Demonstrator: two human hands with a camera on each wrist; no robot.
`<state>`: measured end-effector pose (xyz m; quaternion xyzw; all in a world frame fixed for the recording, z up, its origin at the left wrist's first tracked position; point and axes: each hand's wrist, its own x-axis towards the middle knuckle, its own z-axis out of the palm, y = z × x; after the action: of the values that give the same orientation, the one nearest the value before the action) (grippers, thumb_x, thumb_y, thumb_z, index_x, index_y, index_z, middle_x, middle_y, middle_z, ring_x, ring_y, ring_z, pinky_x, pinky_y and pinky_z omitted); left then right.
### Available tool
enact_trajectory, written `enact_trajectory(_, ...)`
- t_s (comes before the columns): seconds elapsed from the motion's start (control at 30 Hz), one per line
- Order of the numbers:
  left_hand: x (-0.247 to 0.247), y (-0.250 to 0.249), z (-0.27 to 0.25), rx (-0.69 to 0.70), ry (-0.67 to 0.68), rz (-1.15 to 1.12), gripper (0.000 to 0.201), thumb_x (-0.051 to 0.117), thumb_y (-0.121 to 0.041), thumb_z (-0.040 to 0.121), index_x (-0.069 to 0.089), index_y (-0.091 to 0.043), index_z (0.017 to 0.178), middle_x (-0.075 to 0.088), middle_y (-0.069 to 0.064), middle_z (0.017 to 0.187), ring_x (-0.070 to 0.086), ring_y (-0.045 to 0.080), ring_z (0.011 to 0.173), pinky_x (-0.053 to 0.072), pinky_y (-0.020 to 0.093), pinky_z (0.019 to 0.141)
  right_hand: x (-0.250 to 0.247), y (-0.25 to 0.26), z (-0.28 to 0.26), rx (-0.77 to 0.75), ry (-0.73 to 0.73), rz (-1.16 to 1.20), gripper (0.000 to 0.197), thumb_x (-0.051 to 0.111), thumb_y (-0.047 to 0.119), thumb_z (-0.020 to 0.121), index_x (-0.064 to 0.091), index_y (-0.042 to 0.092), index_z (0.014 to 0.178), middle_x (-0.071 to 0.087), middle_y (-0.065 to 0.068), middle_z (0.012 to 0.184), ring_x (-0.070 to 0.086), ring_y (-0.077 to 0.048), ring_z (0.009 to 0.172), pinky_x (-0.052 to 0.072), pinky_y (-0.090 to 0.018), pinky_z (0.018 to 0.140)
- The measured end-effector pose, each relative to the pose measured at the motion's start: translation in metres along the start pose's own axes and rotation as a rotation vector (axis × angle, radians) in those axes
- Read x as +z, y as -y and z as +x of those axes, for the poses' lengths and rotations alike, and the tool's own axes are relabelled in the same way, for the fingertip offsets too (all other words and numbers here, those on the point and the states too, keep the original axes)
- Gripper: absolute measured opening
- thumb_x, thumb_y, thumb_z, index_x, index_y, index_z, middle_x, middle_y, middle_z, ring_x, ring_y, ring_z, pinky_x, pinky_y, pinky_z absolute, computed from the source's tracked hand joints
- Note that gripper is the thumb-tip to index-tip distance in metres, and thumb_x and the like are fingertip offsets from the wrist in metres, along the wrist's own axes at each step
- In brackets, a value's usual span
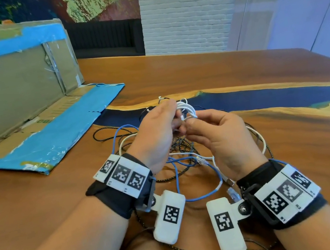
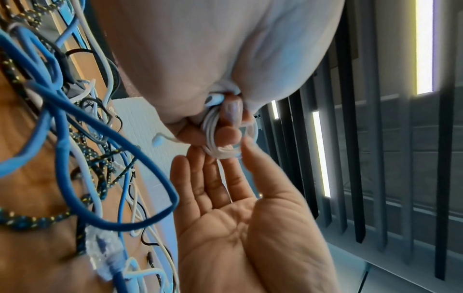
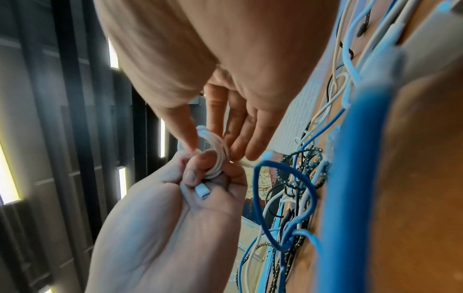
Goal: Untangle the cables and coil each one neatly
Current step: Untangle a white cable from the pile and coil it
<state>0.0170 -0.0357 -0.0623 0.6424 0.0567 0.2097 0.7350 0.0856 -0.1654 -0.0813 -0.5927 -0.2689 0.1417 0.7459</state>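
White cable coil [image 1: 186,110], thin and glossy, held above the table [image 1: 238,72] at centre. Left hand [image 1: 157,135] pinches the loops; right hand [image 1: 218,135] curls fingers on its 3 o'clock side. Beneath, at 6 o'clock: tangled blue cable [image 1: 199,176] and speckled braided cable [image 1: 182,146]. Taped cardboard [image 1: 10,90] at 10 o'clock.

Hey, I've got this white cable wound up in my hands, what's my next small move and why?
Probably tuck the loose tail through the white coil. Your left hand grips the loops, your right hand pinches them, and only that short end sticks out.
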Motion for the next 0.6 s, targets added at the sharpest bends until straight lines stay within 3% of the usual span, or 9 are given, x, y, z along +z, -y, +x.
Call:
enact_trajectory(0.13, 0.002, -0.002, -0.004, -0.060, 0.107, 0.035, 0.034, 0.035, -0.024, 0.111, 0.052, -0.006, 0.088, 0.039, 0.001, 0.060, 0.050, 0.016, 0.062, 0.045, 0.030, 0.072, -0.002, -0.001, 0.003, 0.014, -0.067, 0.011, 0.013, 0.071, 0.004, 0.093, 0.069, -0.001, 0.105, 0.075, -0.018, 0.079, 0.073, -0.028, 0.076, 0.063, -0.044, 0.083)
enact_trajectory(0.23, -0.002, -0.006, -0.002, -0.058, 0.161, 0.055, 0.032, 0.040, -0.023, 0.110, 0.056, -0.009, 0.087, 0.037, 0.004, 0.065, 0.056, 0.015, 0.066, 0.046, 0.035, 0.080, -0.004, 0.001, 0.006, 0.042, -0.088, 0.037, 0.015, 0.072, 0.005, 0.092, 0.062, 0.010, 0.103, 0.074, -0.015, 0.077, 0.070, -0.024, 0.071, 0.059, -0.038, 0.072)
enact_trajectory(0.33, -0.008, -0.008, 0.002, -0.029, 0.135, 0.092, 0.034, 0.042, -0.025, 0.110, 0.059, -0.012, 0.085, 0.042, 0.003, 0.065, 0.059, 0.018, 0.073, 0.041, 0.041, 0.087, -0.007, 0.007, 0.008, 0.112, 0.001, 0.204, 0.023, 0.066, 0.003, 0.092, 0.056, 0.019, 0.106, 0.073, -0.003, 0.080, 0.067, -0.018, 0.073, 0.046, -0.035, 0.079)
enact_trajectory(0.43, -0.016, -0.006, 0.005, -0.012, 0.117, 0.132, 0.034, 0.045, -0.029, 0.109, 0.063, -0.012, 0.086, 0.052, 0.008, 0.073, 0.053, 0.026, 0.081, 0.039, 0.044, 0.087, -0.009, 0.010, 0.004, 0.135, 0.188, 0.336, 0.030, 0.064, 0.006, 0.088, 0.055, 0.015, 0.115, 0.068, -0.003, 0.083, 0.068, -0.020, 0.085, 0.044, -0.042, 0.090)
enact_trajectory(0.53, -0.017, -0.003, 0.004, -0.002, 0.145, 0.193, 0.033, 0.046, -0.028, 0.109, 0.065, -0.005, 0.093, 0.053, 0.009, 0.075, 0.051, 0.016, 0.070, 0.040, 0.039, 0.080, -0.008, 0.011, 0.001, 0.154, 0.264, 0.309, 0.033, 0.062, 0.011, 0.090, 0.057, 0.005, 0.123, 0.057, -0.012, 0.085, 0.063, -0.027, 0.094, 0.045, -0.048, 0.100)
enact_trajectory(0.6, -0.016, 0.000, 0.004, -0.002, 0.153, 0.226, 0.033, 0.046, -0.026, 0.109, 0.065, -0.003, 0.096, 0.053, 0.005, 0.072, 0.049, 0.012, 0.065, 0.040, 0.031, 0.070, -0.007, 0.010, 0.001, 0.161, 0.221, 0.251, 0.029, 0.068, 0.011, 0.089, 0.061, 0.000, 0.116, 0.059, -0.015, 0.084, 0.064, -0.025, 0.087, 0.051, -0.046, 0.096)
